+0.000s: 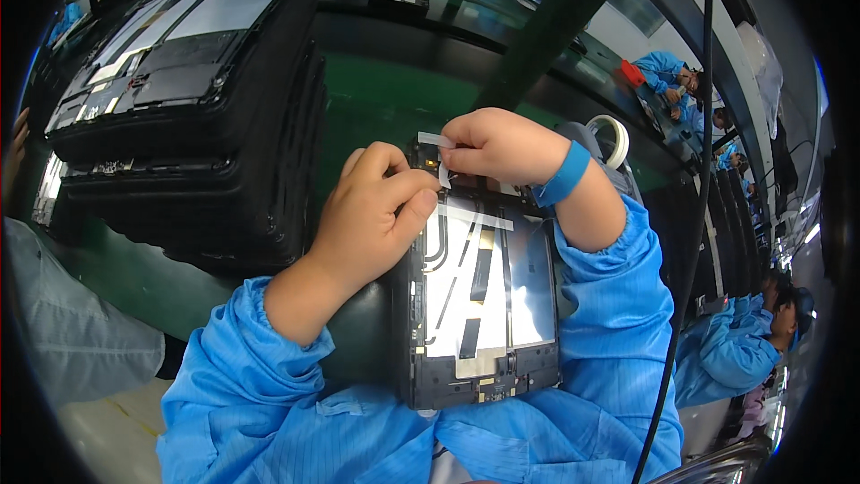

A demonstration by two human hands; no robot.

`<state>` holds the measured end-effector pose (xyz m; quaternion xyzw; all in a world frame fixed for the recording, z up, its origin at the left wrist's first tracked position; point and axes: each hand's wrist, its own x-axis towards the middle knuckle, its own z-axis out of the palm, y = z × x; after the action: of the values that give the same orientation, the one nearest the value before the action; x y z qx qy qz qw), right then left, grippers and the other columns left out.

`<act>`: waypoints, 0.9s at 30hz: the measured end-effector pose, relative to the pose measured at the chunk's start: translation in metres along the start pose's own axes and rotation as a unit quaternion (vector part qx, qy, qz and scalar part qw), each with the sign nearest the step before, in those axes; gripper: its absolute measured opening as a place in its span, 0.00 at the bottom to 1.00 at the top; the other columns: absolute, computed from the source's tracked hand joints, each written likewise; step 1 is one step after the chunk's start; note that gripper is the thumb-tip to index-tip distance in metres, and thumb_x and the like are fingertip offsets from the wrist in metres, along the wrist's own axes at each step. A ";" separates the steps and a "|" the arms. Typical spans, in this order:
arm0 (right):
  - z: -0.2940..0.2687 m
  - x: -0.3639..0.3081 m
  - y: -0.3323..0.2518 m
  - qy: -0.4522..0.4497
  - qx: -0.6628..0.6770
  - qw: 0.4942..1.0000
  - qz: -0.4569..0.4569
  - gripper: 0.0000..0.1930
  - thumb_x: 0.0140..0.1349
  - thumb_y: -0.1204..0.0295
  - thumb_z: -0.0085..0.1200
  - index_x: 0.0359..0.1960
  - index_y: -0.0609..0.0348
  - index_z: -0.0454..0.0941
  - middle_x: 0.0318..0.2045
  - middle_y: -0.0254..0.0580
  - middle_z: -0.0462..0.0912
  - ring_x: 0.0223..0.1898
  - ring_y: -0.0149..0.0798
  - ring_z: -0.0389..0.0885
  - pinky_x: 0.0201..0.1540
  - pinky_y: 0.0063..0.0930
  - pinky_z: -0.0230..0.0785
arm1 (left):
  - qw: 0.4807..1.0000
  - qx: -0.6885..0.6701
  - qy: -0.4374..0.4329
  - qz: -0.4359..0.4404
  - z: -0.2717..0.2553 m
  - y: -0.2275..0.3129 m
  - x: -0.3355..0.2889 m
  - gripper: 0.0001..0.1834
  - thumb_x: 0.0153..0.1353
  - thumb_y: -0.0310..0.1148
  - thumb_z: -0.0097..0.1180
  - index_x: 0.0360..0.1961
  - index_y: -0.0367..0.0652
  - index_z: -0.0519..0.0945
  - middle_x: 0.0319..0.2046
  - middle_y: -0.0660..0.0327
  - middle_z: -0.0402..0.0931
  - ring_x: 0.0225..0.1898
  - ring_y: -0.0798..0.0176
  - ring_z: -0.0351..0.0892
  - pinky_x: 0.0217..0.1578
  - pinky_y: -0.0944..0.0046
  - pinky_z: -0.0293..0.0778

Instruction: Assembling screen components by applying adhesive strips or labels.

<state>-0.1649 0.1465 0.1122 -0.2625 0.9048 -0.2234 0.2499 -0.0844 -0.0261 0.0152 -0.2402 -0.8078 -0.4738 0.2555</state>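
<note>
Two bare hands work on one opened tablet lying back-up on the green counter, at its near edge. Left hand is curled, thumb pressing one white tape strip across the tablet's upper part. Right hand pinches a second, smaller white strip at the tablet's top edge. One stack of black trays stands toward the counter's left; one tape roll lies right of the wrist.

Green bench bears stacked black trays (left) and opened tablet.
</note>
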 end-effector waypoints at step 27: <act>0.047 -0.060 0.008 0.192 -0.173 0.934 -0.247 0.21 0.51 0.83 0.50 0.50 0.61 0.71 0.46 0.49 0.77 0.47 0.50 0.77 0.49 0.39 0.71 | 0.996 0.052 0.033 0.060 -0.002 0.004 0.003 0.12 0.51 0.35 0.61 0.36 0.41 0.83 0.32 0.58 0.71 0.36 0.55 0.69 0.39 0.59 0.67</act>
<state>-0.0967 0.1749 0.0918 -0.4693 0.8667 -0.1640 -0.0409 -0.0839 -0.0259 0.0203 -0.2590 -0.8069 -0.4222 0.3218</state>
